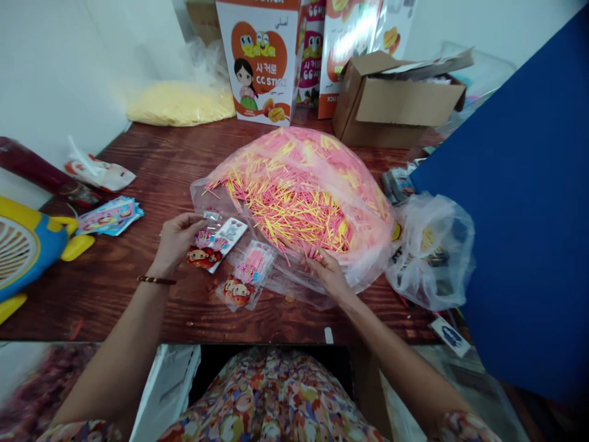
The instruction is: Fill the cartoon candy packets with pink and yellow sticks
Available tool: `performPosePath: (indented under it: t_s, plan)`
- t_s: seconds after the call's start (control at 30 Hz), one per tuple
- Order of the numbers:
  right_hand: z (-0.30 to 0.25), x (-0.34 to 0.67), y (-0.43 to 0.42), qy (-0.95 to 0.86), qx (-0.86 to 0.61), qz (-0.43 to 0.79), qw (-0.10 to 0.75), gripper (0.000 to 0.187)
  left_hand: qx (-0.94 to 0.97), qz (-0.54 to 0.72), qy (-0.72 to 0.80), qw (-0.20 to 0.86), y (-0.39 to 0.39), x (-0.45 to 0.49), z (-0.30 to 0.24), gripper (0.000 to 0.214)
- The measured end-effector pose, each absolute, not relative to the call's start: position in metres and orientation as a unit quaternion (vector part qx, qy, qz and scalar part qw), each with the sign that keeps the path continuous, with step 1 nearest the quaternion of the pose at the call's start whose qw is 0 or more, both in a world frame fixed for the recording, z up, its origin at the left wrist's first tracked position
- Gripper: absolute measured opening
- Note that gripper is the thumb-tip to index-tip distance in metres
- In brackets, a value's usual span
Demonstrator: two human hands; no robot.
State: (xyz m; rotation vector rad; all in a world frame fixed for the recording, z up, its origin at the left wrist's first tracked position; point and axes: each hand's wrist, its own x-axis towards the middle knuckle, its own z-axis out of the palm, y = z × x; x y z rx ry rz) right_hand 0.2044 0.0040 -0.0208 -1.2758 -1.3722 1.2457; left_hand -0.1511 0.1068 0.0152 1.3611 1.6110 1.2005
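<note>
A large clear plastic bag (368, 215) lies open on the table, heaped with thin pink and yellow sticks (294, 209). At the bag's near edge, my right hand (324, 267) pinches a few pink sticks. My left hand (178, 236) grips the upper edge of a small printed clear packet (202, 245) with cartoon faces on it. Under and beside that packet lies a white printed card stack (232, 230). Between my hands rests another printed packet (246, 276) with pink sticks inside.
Printed cartons (262, 61) and an open cardboard box (391, 104) stand at the back, near a bag of yellow sticks (179, 104). A yellow-and-blue fan (27, 245) and printed packets (110, 215) are left. A white plastic bag (430, 252) and blue panel (515, 202) bound the right.
</note>
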Motion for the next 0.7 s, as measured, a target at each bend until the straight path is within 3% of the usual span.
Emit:
performPosePath:
  t_s: [0.3, 0.47, 0.7]
  plan:
    - [-0.046, 0.188, -0.003, -0.524, -0.551, 0.468, 0.451, 0.019, 0.484, 0.475, 0.626, 0.385, 0.099, -0.144, 0.019, 0.022]
    - [-0.039, 0.186, 0.005, -0.547, -0.6, 0.417, 0.409, 0.018, 0.479, 0.483, 0.627, 0.38, 0.1, -0.143, 0.019, 0.019]
    - [-0.039, 0.182, -0.007, -0.565, -0.533, 0.434, 0.456, 0.018, 0.49, 0.482, 0.619, 0.38, 0.091, -0.136, 0.031, 0.015]
